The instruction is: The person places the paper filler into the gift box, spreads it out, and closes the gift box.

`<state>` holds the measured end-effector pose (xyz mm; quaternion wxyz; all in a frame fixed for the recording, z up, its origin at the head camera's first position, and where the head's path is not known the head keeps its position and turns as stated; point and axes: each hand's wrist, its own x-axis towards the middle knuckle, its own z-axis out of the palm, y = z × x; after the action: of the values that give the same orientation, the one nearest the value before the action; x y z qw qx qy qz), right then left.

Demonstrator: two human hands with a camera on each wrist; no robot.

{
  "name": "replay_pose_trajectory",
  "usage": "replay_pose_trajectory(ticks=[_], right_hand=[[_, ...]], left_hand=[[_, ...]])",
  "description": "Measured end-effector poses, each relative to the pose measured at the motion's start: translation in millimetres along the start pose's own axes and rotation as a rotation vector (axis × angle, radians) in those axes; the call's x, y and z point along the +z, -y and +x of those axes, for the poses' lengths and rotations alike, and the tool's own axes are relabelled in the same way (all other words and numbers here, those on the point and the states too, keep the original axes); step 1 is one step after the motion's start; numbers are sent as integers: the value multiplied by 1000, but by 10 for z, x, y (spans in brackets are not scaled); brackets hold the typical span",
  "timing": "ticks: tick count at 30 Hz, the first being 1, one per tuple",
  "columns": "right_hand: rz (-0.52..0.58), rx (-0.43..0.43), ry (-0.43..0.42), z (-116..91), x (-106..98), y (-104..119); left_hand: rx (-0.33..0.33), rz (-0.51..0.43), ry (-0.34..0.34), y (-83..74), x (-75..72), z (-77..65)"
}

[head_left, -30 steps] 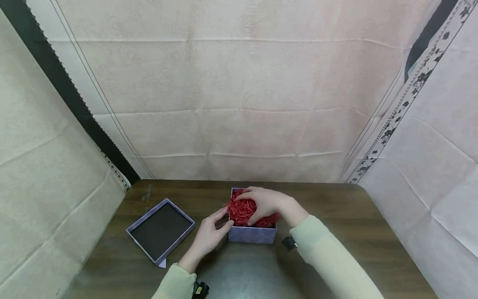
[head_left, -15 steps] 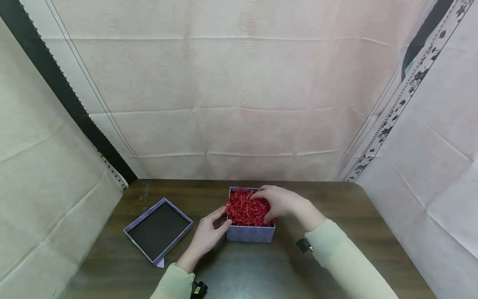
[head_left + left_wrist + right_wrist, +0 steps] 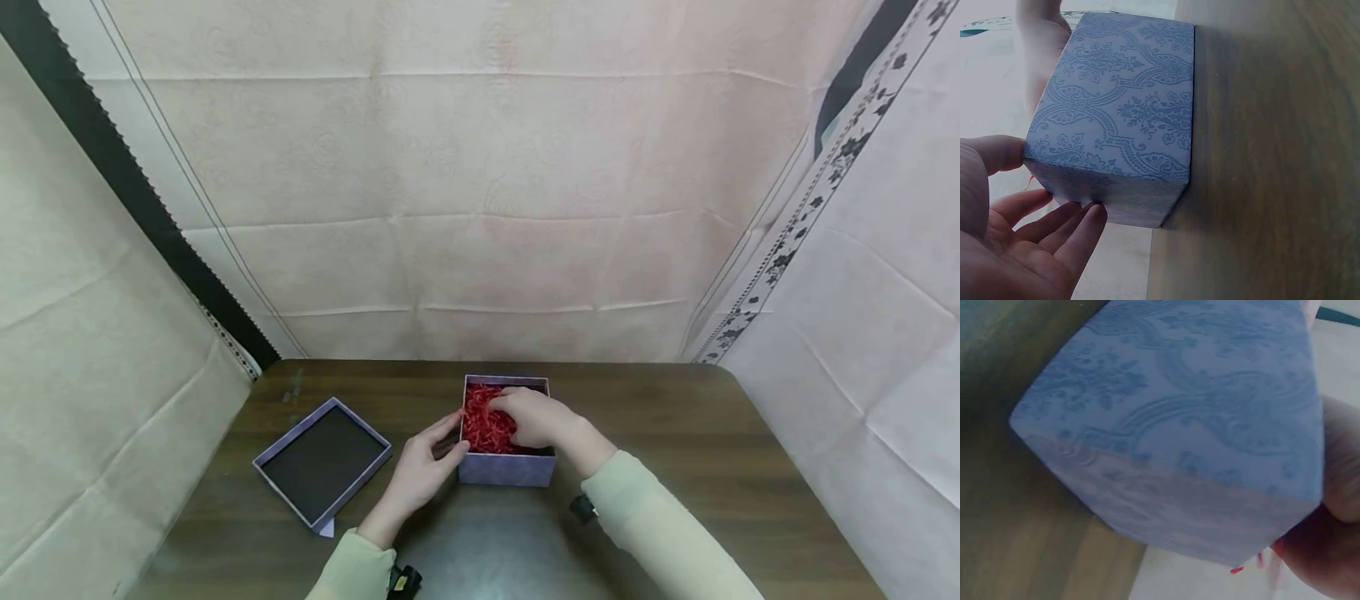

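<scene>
A blue-lilac patterned gift box sits on the table with its top uncovered. Inside, red shredded paper is bunched toward the left; a dark strip of the interior shows at right. My right hand reaches down into the box, fingers curled into the shreds and fingertips hidden. At the left side, my left hand steadies the box. In the left wrist view, that hand's thumb lies at the rim corner and its nearly straight fingers touch the side wall. The right wrist view shows the box wall covering most of the right hand.
Left of the box lies its lid, dark inside facing up, with a small white tab under its near corner. The wooden table ends at a pale cloth backdrop, with cloth on both sides too.
My right hand moved right over the spread shreds, then back left and lower into the box, bunching the red paper leftward. My left hand stays at the box's side.
</scene>
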<state>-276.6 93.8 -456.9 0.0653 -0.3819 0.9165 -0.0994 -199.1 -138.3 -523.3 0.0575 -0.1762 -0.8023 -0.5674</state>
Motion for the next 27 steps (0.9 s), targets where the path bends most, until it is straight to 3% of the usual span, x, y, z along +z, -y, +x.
replay_pose_trajectory(ticks=[7,14,21,27], right_hand=[[166,-9,0,-146,-202,-164],[254,29,-68,-388,-436,-369],[291,113,-84,-545,-438,-662],[300,169,-54,-567,-349,-761]], left_hand=[[-39,-18,-9,-10,12,7],[-53,-29,-26,-2,21,9],[-52,-43,-32,-7,21,7],[-49,-30,-22,1,19,4]])
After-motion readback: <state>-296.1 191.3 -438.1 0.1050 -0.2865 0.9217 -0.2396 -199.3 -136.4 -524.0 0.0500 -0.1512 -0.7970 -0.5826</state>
